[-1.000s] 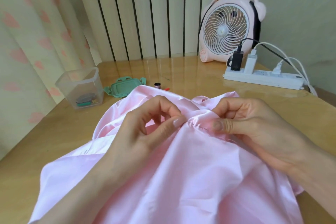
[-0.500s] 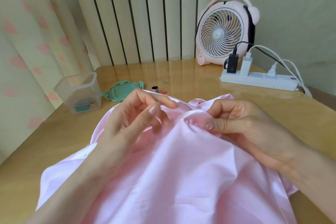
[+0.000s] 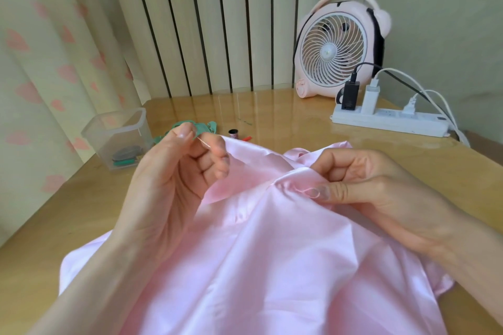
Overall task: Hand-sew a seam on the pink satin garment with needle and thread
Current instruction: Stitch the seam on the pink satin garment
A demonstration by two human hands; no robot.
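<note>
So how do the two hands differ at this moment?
The left hand is held up clear of the seam; the right hand rests on it. The left hand pinches the needle; the right hand pinches a gathered fold of the pink garment. Both are curled in a pinch.

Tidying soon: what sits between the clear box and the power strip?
Head view: a green lid, a small thread spool, something red, then bare table.

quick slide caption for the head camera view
Left hand pinches the needle above the pink satin garment while the right hand pinches the fabric at the seam.
</note>
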